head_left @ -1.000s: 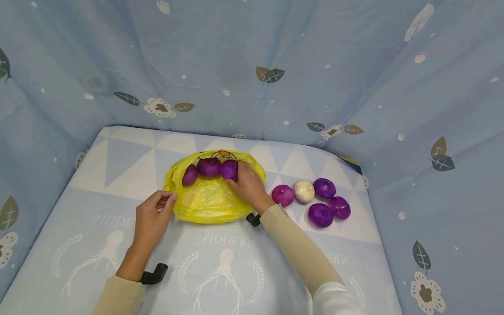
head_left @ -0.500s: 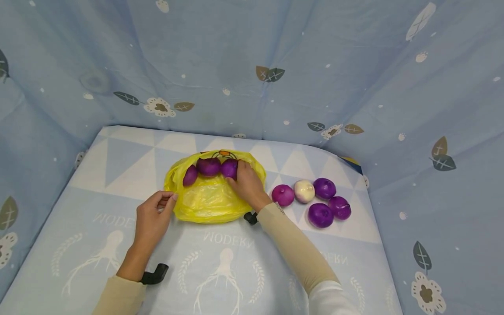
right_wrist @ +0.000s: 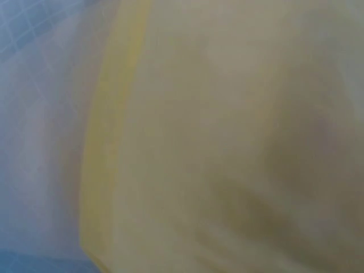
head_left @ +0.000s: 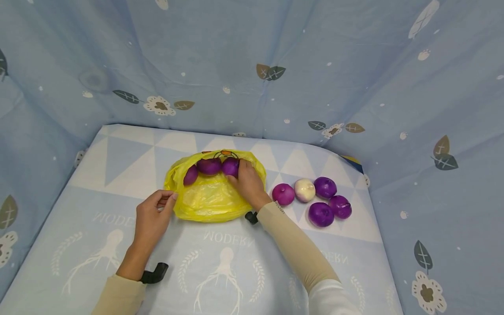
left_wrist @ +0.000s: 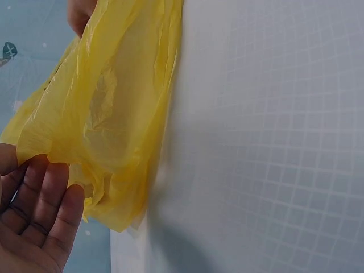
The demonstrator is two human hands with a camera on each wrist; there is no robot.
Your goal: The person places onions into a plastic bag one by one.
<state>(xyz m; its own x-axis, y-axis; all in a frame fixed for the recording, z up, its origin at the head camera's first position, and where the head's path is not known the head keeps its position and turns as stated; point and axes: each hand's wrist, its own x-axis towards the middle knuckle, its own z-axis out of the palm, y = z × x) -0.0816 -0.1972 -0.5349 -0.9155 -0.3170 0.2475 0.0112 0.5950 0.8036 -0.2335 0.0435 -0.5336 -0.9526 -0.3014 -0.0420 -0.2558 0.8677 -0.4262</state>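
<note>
A yellow plastic bag lies on the table with its mouth spread open. Inside it, along the far side, sit a purple onion, another onion and a third onion. My right hand reaches into the bag and grips that third, rightmost onion. At the bag's left edge my left hand pinches the plastic between thumb and fingers; the left wrist view shows the pinched rim of the bag close up. Blurred yellow plastic fills most of the right wrist view.
Right of the bag lie several loose onions, among them a reddish-purple onion, a whitish onion and a dark purple onion. A patterned cloth covers the table. Blue curtains enclose the back and sides.
Almost nothing differs. The right forearm has shifted slightly left, while its hand stays on the rightmost onion in the bag. The left hand keeps its place.
</note>
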